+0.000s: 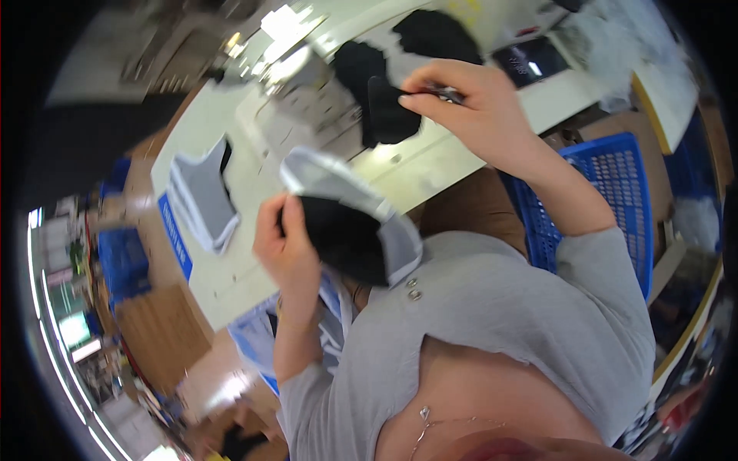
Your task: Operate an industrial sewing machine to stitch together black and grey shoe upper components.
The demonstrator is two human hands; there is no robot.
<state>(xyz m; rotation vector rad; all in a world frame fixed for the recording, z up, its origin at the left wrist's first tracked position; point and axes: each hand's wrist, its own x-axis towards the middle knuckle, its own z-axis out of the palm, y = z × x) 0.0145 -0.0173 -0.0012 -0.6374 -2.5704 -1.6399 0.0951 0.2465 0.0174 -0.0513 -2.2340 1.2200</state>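
My left hand [288,238] is closed, thumb and fingers pinching the edge of a cloth piece [346,238]. That piece is black in the middle, with grey panels and a pale rim, and hangs just in front of my body. Higher up and to the right, my right hand [469,100] pinches a small black fabric piece [393,115] by its side. A small dark object with a metallic shine [446,94] sits within the same hand; its kind is not clear. Behind that hand, more black fabric pieces [437,37] lie on the white table [430,173].
A sewing machine [304,88], blurred, stands on the table. Grey cloth pieces with white edging [204,196] lie at its left. A phone [530,61] rests at the back right. Blue baskets stand at right [642,207] and below the table's front edge [257,346].
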